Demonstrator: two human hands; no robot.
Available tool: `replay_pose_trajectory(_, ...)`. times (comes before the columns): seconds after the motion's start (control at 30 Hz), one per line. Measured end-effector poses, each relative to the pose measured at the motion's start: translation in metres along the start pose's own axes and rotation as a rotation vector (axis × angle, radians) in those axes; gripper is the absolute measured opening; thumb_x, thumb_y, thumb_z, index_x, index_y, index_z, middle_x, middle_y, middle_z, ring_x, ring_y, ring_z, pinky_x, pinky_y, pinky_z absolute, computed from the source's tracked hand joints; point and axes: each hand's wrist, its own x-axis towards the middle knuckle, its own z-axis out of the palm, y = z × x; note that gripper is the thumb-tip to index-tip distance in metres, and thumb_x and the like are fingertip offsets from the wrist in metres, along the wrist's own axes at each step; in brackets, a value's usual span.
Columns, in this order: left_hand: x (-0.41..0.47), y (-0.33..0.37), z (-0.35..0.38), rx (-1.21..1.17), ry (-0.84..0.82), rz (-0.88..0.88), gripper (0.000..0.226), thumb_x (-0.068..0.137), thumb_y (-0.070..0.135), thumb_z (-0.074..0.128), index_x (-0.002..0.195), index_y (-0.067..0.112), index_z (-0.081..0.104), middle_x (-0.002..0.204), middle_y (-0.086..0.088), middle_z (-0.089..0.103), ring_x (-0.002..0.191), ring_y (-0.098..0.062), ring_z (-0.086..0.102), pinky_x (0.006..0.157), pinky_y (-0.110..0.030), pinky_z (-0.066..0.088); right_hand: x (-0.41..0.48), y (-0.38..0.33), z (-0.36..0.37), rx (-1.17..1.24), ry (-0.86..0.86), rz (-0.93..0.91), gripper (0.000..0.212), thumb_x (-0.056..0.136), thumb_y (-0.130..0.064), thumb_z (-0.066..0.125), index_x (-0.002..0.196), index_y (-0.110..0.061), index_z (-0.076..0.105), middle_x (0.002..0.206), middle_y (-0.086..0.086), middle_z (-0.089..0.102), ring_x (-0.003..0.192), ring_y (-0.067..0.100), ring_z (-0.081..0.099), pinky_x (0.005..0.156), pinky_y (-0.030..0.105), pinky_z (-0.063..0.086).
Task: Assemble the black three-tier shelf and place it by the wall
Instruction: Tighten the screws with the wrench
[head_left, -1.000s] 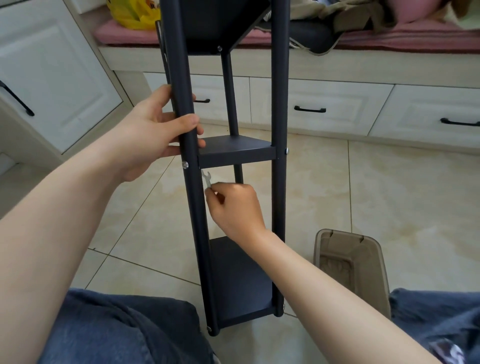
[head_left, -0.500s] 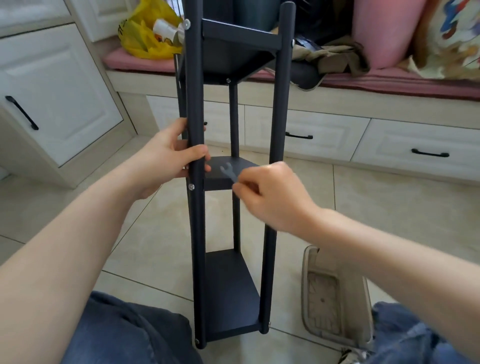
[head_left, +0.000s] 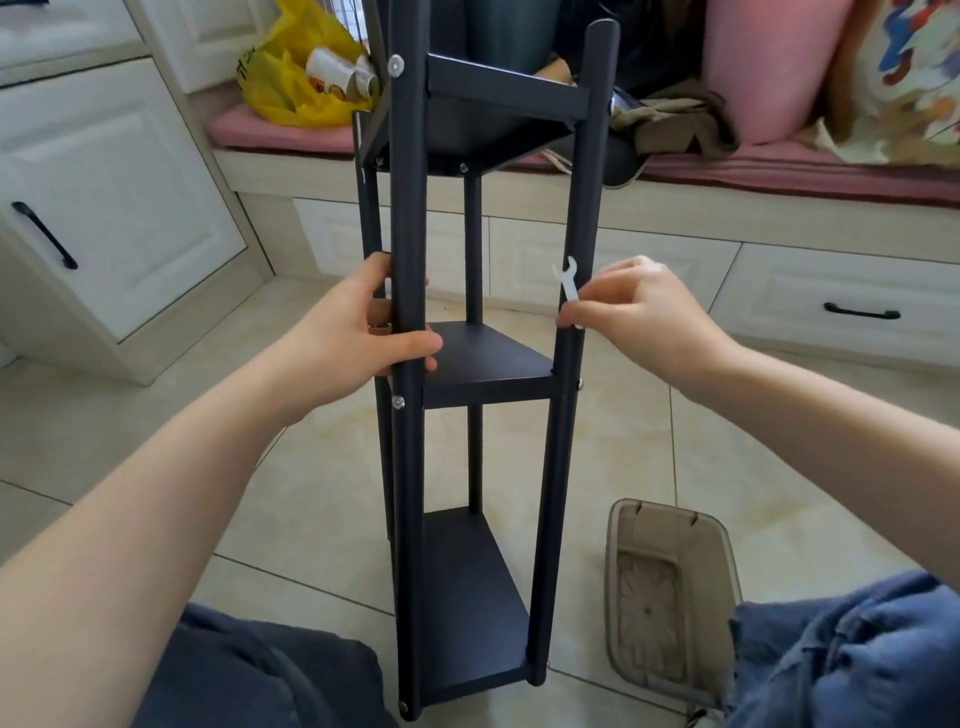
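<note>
Shelf (head_left: 483, 364) is stood upright on the tiled floor (head_left: 779, 441), front-left post gripped by the left hand (head_left: 353, 343); small wrench (head_left: 567, 280) is pinched by the right hand (head_left: 639, 306) beside the front-right post.

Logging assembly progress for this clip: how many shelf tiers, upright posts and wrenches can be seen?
Shelf tiers: 3
Upright posts: 4
Wrench: 1
Total: 8
</note>
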Motion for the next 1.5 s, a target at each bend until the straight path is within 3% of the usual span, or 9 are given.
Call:
replay_pose_trajectory(0.07, 0.001, 0.0, 0.002, -0.017, -0.01, 0.014, 0.045, 0.091, 0.011, 0.073, 0.118, 0.038, 0.05, 0.089, 0.002, 0.076, 0.083, -0.019, 0.077, 0.077, -0.03, 0.063, 0.006, -0.003, -0.003, 0.108, 0.007, 0.017, 0.016, 0.086, -0.025, 0.068, 0.072, -0.023, 0.077, 0.083, -0.01, 0.065, 0.089, 0.004, 0.059, 0.077, 0.018, 0.047)
replay_pose_trajectory(0.13, 0.001, 0.0, 0.004, -0.015, -0.025, 0.025, 0.046, 0.09, 0.012, 0.074, 0.117, 0.041, 0.05, 0.089, 0.004, 0.076, 0.084, -0.019, 0.077, 0.077, -0.028, 0.063, 0.01, -0.005, -0.005, 0.218, 0.008, 0.059, 0.014, 0.085, -0.022, 0.069, 0.075, -0.019, 0.078, 0.091, 0.0, 0.072, 0.099, 0.017, 0.064, 0.093, 0.037, 0.054)
replay_pose_trajectory(0.2, 0.001, 0.001, 0.007, -0.009, -0.035, 0.037, 0.048, 0.09, 0.012, 0.075, 0.117, 0.042, 0.05, 0.089, 0.004, 0.077, 0.083, -0.018, 0.077, 0.077, -0.026, 0.062, 0.013, -0.006, -0.009, 0.284, 0.017, 0.083, 0.013, 0.085, -0.02, 0.069, 0.078, -0.017, 0.079, 0.1, 0.006, 0.073, 0.106, 0.023, 0.065, 0.1, 0.043, 0.052)
replay_pose_trajectory(0.4, 0.0, 0.001, 0.014, 0.004, -0.095, 0.075, 0.046, 0.089, 0.011, 0.076, 0.116, 0.037, 0.05, 0.09, 0.0, 0.077, 0.084, -0.019, 0.077, 0.076, -0.021, 0.059, 0.017, -0.014, -0.013, 0.391, 0.074, 0.105, 0.012, 0.087, -0.019, 0.07, 0.077, -0.02, 0.077, 0.104, 0.005, 0.073, 0.105, 0.019, 0.066, 0.101, 0.044, 0.051)
replay_pose_trajectory(0.83, 0.003, -0.011, -0.004, -0.076, -0.056, 0.032, 0.04, 0.093, 0.002, 0.069, 0.121, 0.026, 0.053, 0.089, 0.0, 0.07, 0.091, -0.029, 0.075, 0.089, -0.049, 0.061, 0.003, -0.031, -0.007, 0.308, 0.171, -0.061, 0.013, 0.085, -0.021, 0.073, 0.074, -0.024, 0.079, 0.091, -0.008, 0.06, 0.09, 0.005, 0.059, 0.077, 0.02, 0.045)
replay_pose_trajectory(1.13, 0.013, -0.016, -0.003, -0.088, -0.018, -0.004, 0.041, 0.092, 0.002, 0.07, 0.122, 0.027, 0.055, 0.087, 0.006, 0.072, 0.091, -0.028, 0.076, 0.087, -0.047, 0.062, -0.003, -0.04, -0.014, 0.279, 0.169, -0.135, 0.012, 0.085, -0.016, 0.072, 0.076, -0.022, 0.079, 0.091, -0.007, 0.062, 0.095, 0.008, 0.059, 0.086, 0.027, 0.048)
replay_pose_trajectory(1.33, 0.014, -0.017, -0.009, -0.064, 0.0, -0.024, 0.039, 0.091, 0.002, 0.071, 0.12, 0.025, 0.056, 0.099, -0.002, 0.071, 0.09, -0.025, 0.076, 0.082, -0.039, 0.063, -0.006, -0.044, -0.012, 0.268, 0.151, -0.185, 0.015, 0.086, -0.016, 0.072, 0.075, -0.025, 0.078, 0.083, -0.012, 0.06, 0.086, -0.002, 0.057, 0.084, 0.023, 0.046)
replay_pose_trajectory(1.43, 0.015, -0.015, -0.012, 0.055, 0.073, -0.027, 0.038, 0.088, 0.004, 0.075, 0.114, 0.024, 0.057, 0.106, -0.005, 0.071, 0.085, -0.02, 0.076, 0.071, -0.025, 0.062, -0.006, -0.048, -0.012, 0.271, 0.133, -0.229, 0.014, 0.087, -0.016, 0.072, 0.077, -0.024, 0.079, 0.075, -0.014, 0.056, 0.079, -0.004, 0.054, 0.08, 0.023, 0.046)
replay_pose_trajectory(1.5, 0.016, -0.015, -0.014, 0.258, 0.163, -0.02, 0.037, 0.086, 0.01, 0.079, 0.112, 0.024, 0.056, 0.104, 0.002, 0.07, 0.082, -0.017, 0.074, 0.072, -0.026, 0.059, -0.005, -0.052, -0.013, 0.323, 0.099, -0.232, 0.012, 0.087, -0.015, 0.072, 0.079, -0.02, 0.08, 0.078, -0.01, 0.057, 0.085, 0.004, 0.058, 0.086, 0.034, 0.053)
